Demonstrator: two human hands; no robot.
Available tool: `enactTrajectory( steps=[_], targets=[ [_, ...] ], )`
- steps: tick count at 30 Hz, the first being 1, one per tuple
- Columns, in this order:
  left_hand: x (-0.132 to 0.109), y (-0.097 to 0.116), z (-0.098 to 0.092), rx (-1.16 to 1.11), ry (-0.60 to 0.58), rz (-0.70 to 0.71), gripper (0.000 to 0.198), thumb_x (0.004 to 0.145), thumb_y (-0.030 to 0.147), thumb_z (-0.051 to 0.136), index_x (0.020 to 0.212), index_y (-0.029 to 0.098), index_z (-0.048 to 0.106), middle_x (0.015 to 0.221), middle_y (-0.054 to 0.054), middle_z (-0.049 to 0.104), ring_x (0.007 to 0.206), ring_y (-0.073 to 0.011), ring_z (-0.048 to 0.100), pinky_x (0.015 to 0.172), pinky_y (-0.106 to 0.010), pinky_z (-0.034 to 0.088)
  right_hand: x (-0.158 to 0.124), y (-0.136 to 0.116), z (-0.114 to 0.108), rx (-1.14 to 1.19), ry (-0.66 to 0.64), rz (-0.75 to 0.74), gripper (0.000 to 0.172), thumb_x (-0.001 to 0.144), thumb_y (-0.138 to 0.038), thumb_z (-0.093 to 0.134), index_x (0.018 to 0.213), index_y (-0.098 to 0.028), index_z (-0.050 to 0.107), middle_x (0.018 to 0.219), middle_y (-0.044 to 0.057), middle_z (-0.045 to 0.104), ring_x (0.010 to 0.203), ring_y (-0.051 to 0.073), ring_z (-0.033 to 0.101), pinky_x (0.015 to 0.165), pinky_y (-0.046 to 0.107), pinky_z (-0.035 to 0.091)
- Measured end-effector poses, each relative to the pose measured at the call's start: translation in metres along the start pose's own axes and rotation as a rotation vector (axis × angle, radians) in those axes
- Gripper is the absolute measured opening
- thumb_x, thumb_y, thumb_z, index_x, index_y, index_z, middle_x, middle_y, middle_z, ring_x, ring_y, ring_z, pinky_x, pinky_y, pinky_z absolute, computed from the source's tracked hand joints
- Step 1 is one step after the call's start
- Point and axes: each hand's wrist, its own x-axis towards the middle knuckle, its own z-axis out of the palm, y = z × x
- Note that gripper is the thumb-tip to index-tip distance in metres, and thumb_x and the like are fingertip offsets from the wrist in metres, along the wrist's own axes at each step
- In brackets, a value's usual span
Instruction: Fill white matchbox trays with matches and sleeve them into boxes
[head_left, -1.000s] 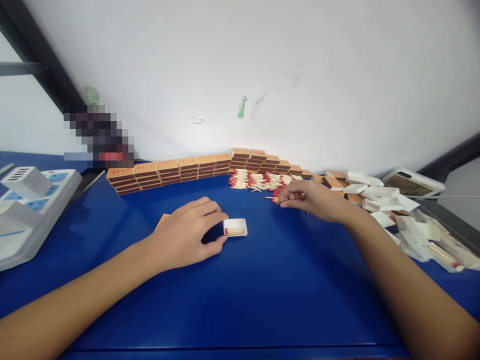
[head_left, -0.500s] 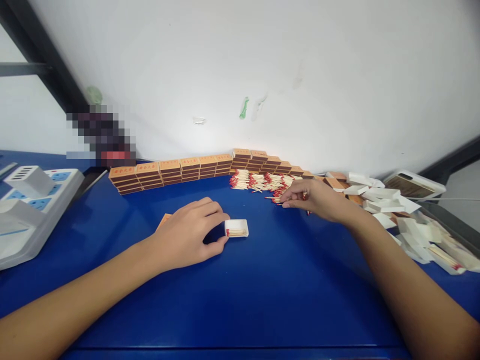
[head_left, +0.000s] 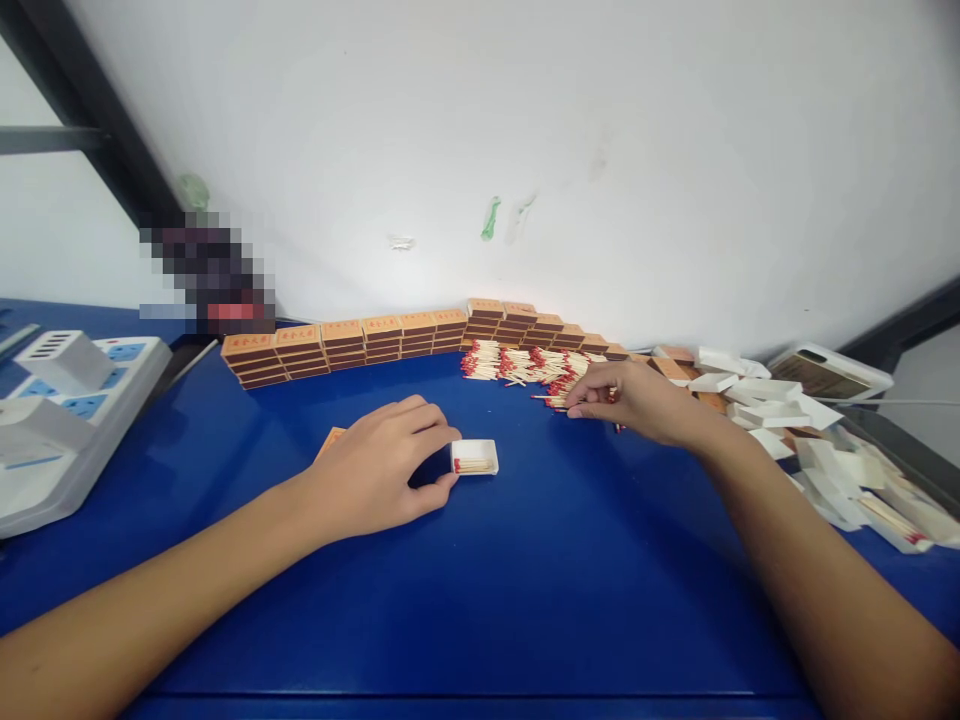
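White card, small and shallow: the tray of a matchbox lies open side up on the blue table. A few red-tipped matches lie lengthwise inside it (they look to cover only part of the floor). My left hand has the tray by its left end, forefinger on the far corner and thumb on the near one, a narrow pinch across the short side. The rest of that hand rests on the table just left of the tray. An orange sleeve lies flat and peeks out from the hand's far side.

My right hand is well apart from the tray, off to the right and farther back. It is palm down, fingertips drawn together at the near edge of the loose matches. Whether a stick is actually between them I can't tell (too small to read). That heap is a sprawl of pale sticks with red heads, lying against the stacked matchboxes that line the foot of the wall. Right of my right hand lies a jumble of spare white trays, and the nearest one on the far right holds matches. Far left, a power strip sits on the table.
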Motion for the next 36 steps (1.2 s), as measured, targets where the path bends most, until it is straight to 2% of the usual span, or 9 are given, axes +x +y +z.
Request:
enactTrajectory(
  steps=[3,8,14,19,24,29,36],
  targets=[
    [0.001,0.000,0.000,0.001,0.000,-0.006,0.027,0.099,0.030,0.063,0.120,0.018,0.075,0.107,-0.009,0.071,0.103,-0.0260,0.066,0.084,-0.039,0.058,0.000,-0.003,-0.001,0.005,0.003,0.014,0.057,0.082,-0.079,0.071,0.090,-0.024,0.082,0.074,0.005,0.069,0.062,0.017,0.053,0.058,0.031,0.041],
    [0.000,0.000,0.000,0.001,-0.008,-0.016,0.027,0.098,0.031,0.063,0.119,0.018,0.075,0.107,-0.009,0.071,0.103,-0.0259,0.066,0.084,-0.038,0.057,0.000,0.000,0.000,-0.016,-0.014,0.014,0.061,0.083,-0.082,0.067,0.091,-0.023,0.082,0.079,0.006,0.072,0.065,0.018,0.055,0.059,0.031,0.040],
    [-0.001,0.000,0.000,0.005,0.000,-0.005,0.027,0.099,0.030,0.062,0.120,0.018,0.074,0.107,-0.009,0.071,0.103,-0.0256,0.066,0.083,-0.038,0.057,0.000,0.001,0.000,-0.023,-0.005,0.031,0.059,0.081,-0.080,0.071,0.091,-0.023,0.080,0.070,0.002,0.064,0.062,0.016,0.052,0.059,0.029,0.038],
    [0.000,0.000,-0.001,0.005,-0.019,-0.002,0.027,0.099,0.030,0.062,0.120,0.018,0.074,0.107,-0.009,0.071,0.103,-0.0260,0.066,0.086,-0.040,0.057,-0.001,-0.003,0.001,-0.009,-0.029,0.013,0.057,0.085,-0.079,0.067,0.089,-0.024,0.081,0.081,0.007,0.074,0.071,0.019,0.057,0.063,0.031,0.041],
    [0.000,0.000,0.000,-0.001,-0.012,-0.008,0.025,0.099,0.031,0.063,0.118,0.019,0.074,0.107,-0.009,0.071,0.103,-0.0258,0.066,0.087,-0.040,0.057,-0.002,-0.005,0.000,-0.069,-0.042,0.051,0.057,0.085,-0.079,0.066,0.085,-0.023,0.078,0.077,0.006,0.072,0.066,0.019,0.057,0.058,0.031,0.039],
    [0.001,0.000,0.001,-0.001,0.007,0.009,0.026,0.100,0.031,0.062,0.119,0.018,0.074,0.106,-0.009,0.072,0.102,-0.0252,0.067,0.085,-0.039,0.057,-0.004,-0.034,0.006,-0.028,-0.037,0.011,0.050,0.093,-0.070,0.062,0.086,-0.023,0.074,0.078,0.006,0.069,0.068,0.018,0.057,0.061,0.031,0.042],
    [0.004,0.007,0.002,0.014,0.038,0.029,0.025,0.098,0.029,0.063,0.117,0.018,0.073,0.104,-0.008,0.072,0.100,-0.0244,0.067,0.082,-0.037,0.056,-0.014,-0.099,0.047,0.021,-0.024,-0.201,0.023,0.102,-0.043,0.063,0.094,-0.024,0.072,0.088,0.004,0.068,0.072,0.017,0.059,0.065,0.031,0.045]
  ],
)
